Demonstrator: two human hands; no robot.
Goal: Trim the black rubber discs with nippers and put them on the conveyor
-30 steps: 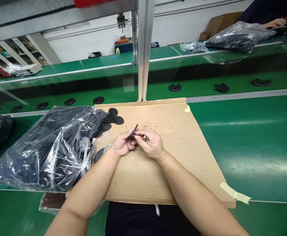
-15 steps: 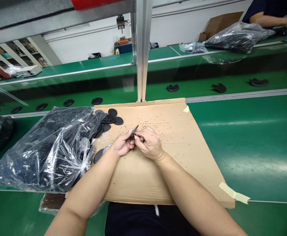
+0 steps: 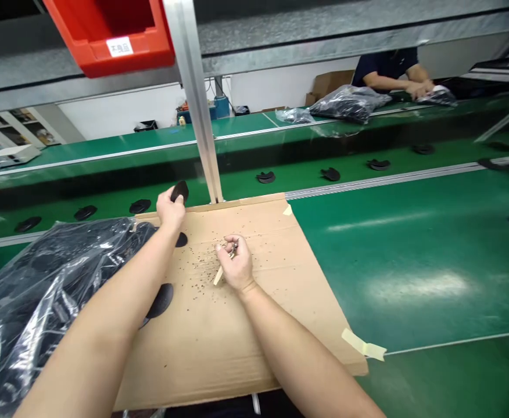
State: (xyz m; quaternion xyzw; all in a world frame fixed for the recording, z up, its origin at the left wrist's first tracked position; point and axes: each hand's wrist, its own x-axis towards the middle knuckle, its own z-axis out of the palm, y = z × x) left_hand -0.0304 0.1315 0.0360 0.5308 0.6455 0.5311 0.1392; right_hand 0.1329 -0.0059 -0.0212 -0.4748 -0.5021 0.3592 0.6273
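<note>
— While the left hand (image 3: 170, 210) is stretched out to the far edge of the flat brown cardboard sheet (image 3: 246, 342), what is it holding?

— A small black rounded pad (image 3: 179, 190), pinched at the fingers, which are closed on it. It is lifted over the cardboard's back edge, just short of the green conveyor belt (image 3: 307, 168) where more such black pieces lie in a row.

— And the right hand (image 3: 236, 267)?

— Resting low on the middle of the cardboard, fingers curled shut round a small metal tool with a pale handle (image 3: 223, 264). The handle sticks out toward the person; the working end is hidden in the fist, so I cannot tell its kind. Probably it is kept low so the tool stays ready over the cardboard.

— What lies around it?

— Tiny dark crumbs (image 3: 202, 270) scattered over the cardboard, likely caught there rather than on the green desk (image 3: 411, 261). A clear plastic bag of black pieces (image 3: 40, 290) sits at the left, overlapping the cardboard's left side, near the left arm.

— Room to move?

— Open desk to the right. An upright aluminium post (image 3: 196, 104) stands just beside the raised pad, so the left side is tighter.
</note>
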